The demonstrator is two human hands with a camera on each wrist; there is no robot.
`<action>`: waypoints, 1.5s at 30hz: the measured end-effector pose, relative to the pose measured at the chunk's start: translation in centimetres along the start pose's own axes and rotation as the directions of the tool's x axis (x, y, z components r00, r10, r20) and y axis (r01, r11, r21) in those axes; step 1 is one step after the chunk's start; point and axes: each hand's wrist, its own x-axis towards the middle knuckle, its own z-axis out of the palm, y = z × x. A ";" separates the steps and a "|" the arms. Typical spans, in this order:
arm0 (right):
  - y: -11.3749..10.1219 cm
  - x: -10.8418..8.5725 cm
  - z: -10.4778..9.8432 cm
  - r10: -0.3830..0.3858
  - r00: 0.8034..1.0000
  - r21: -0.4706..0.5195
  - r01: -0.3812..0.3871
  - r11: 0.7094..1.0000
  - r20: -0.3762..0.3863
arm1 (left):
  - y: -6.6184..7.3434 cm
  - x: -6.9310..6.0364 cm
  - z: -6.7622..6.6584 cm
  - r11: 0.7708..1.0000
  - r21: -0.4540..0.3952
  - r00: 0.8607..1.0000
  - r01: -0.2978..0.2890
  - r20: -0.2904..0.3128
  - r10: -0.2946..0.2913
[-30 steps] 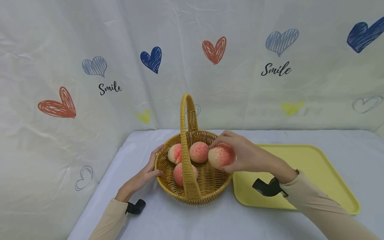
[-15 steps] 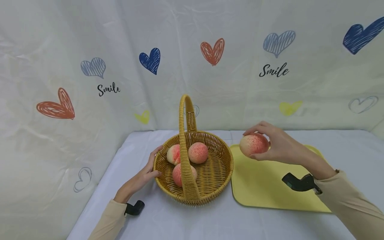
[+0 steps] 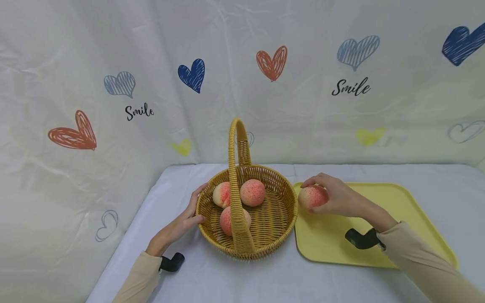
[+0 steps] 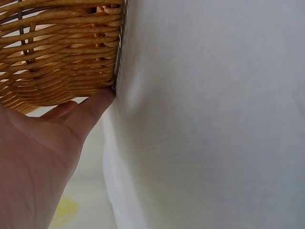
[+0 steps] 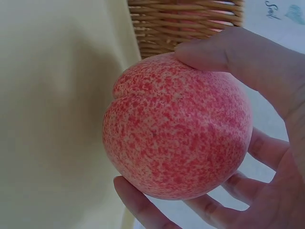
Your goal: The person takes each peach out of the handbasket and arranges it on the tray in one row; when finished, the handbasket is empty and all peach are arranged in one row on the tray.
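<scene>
My right hand (image 3: 338, 196) holds a pink-and-cream peach (image 3: 312, 198) over the far left corner of a yellow tray (image 3: 326, 240). In the right wrist view, the thumb lies on one side of the peach (image 5: 176, 129) and the fingers on the other; a shadow falls on the tray beside it. A round wicker basket (image 3: 270, 223) with a tall handle stands left of the tray, with three peaches inside: one at the left (image 3: 221, 195), one at the back (image 3: 252, 192) and one in front, partly behind the handle. My left hand (image 3: 187, 214) grips the basket's left side, thumb at the rim.
A white cloth (image 3: 265, 280) covers the table. Behind it hangs a pale curtain (image 3: 303, 105) printed with hearts and "Smile". The basket handle (image 3: 235, 168) arches high over the middle of the basket, which stands close against the tray's left edge.
My right hand has carried the peach from above the basket rightward over the tray, then lowered it slightly left toward the tray's far left corner. The left hand stays on the basket.
</scene>
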 end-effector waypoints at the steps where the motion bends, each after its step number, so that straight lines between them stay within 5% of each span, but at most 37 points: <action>1: 0.0 0.0 0.2 0.002 1.000 0.004 -0.002 1.000 0.007 | 0.0 0.0 0.0 1.000 0.002 1.000 -0.002 0.000 0.002; 30: -1.7 0.2 1.5 0.008 0.998 -0.111 -0.002 0.994 0.055 | 0.2 0.0 0.0 1.000 -0.006 1.000 -0.014 -0.008 0.014; 45: -3.3 0.7 -2.0 0.009 0.997 -0.091 -0.002 0.996 0.075 | 0.2 -0.1 0.0 1.000 -0.020 1.000 -0.014 0.007 0.014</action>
